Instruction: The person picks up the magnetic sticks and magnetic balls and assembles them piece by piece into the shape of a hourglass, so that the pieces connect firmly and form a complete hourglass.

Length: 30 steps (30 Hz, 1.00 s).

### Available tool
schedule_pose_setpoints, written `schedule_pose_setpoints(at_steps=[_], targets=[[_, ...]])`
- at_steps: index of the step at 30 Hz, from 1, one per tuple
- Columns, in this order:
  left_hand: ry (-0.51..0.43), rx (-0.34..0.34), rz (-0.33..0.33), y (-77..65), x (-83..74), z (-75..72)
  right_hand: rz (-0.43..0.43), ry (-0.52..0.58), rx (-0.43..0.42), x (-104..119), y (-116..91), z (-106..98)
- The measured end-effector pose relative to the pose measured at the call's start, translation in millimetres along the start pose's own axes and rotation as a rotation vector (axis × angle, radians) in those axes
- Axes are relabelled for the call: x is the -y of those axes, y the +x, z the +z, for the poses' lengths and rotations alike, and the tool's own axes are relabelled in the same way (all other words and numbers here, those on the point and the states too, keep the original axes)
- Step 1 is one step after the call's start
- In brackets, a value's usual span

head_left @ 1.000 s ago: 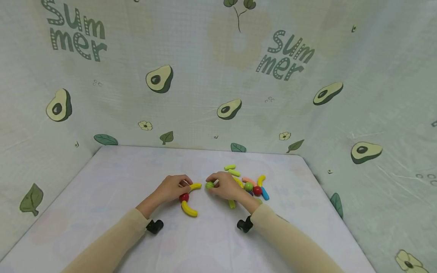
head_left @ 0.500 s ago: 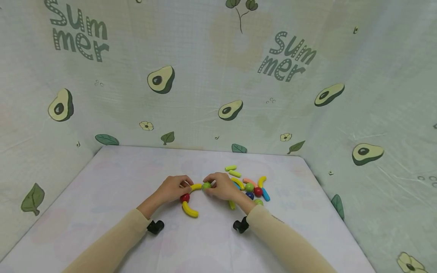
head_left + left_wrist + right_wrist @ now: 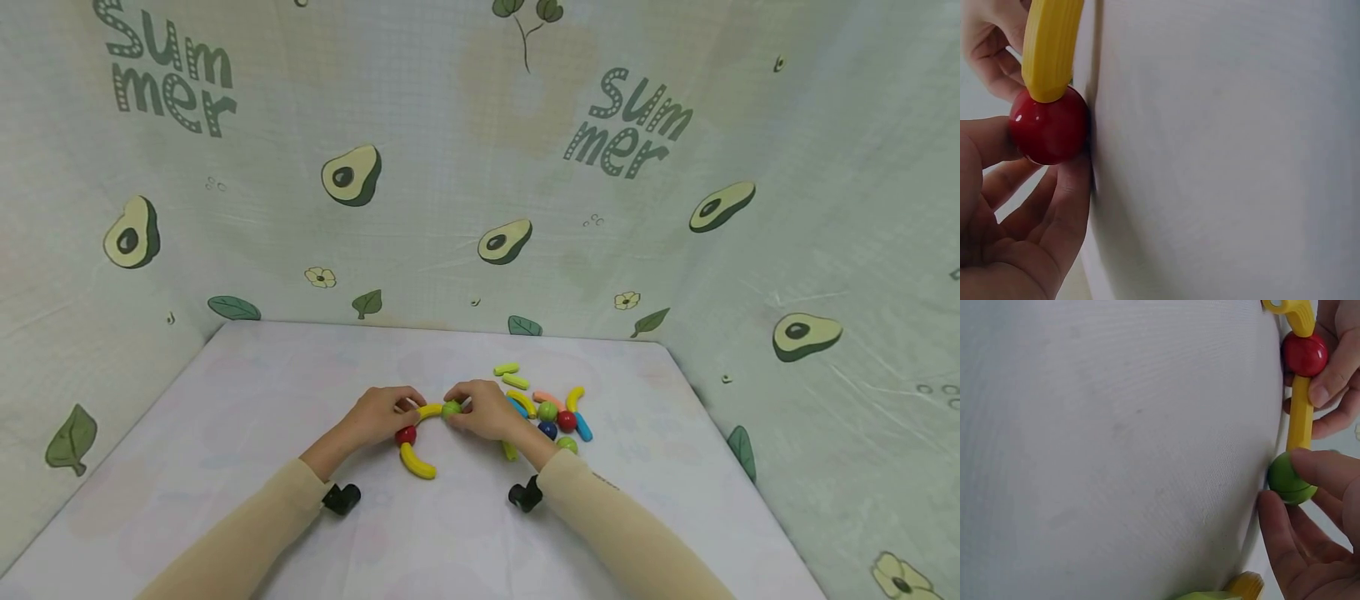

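The green ball [image 3: 451, 409] was down at the desk [image 3: 337, 358], pinched by thumb and fingers of the person's right hand [image 3: 486, 410] and touching the upper yellow piece [image 3: 431, 411]. The left hand [image 3: 381, 414] had its grip closed on that piece, right beside the red ball [image 3: 406, 435], which hid it from the left wrist while the right wrist view plainly showed the thumb there. Only the head view gave me the blue ball [image 3: 547, 430], among loose pieces [image 3: 522, 404] to the right.
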<state>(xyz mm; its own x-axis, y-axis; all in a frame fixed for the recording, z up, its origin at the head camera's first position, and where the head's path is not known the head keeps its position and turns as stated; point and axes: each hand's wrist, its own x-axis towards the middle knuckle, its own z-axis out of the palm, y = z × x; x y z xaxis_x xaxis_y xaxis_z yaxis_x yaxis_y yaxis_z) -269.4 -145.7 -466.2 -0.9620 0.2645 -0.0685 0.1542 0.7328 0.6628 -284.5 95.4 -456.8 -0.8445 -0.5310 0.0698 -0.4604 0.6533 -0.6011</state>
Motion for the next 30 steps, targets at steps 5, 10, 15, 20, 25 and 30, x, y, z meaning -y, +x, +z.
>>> schedule_pose_setpoints(at_steps=[5,10,15,20,25,30], targets=[[0.012,0.013,0.009,1.0,1.4,-2.0,0.008,0.006,0.015,0.9,3.1,0.5],[0.002,0.009,0.007,2.9,2.7,-1.8,0.02,0.0,0.013,0.6,6.4,0.7],[-0.01,0.014,0.013,2.8,2.3,-2.2,0.009,0.01,0.008,1.4,9.0,1.1],[-0.018,0.025,0.021,2.7,1.6,-3.4,0.019,0.04,0.001,0.0,10.3,3.0],[-0.016,0.017,0.014,1.0,0.7,-4.5,0.031,0.074,-0.008,-1.6,11.2,4.8],[0.008,0.014,0.008,-1.0,-0.7,-3.6,0.044,0.086,-0.015,-1.8,11.5,5.4]])
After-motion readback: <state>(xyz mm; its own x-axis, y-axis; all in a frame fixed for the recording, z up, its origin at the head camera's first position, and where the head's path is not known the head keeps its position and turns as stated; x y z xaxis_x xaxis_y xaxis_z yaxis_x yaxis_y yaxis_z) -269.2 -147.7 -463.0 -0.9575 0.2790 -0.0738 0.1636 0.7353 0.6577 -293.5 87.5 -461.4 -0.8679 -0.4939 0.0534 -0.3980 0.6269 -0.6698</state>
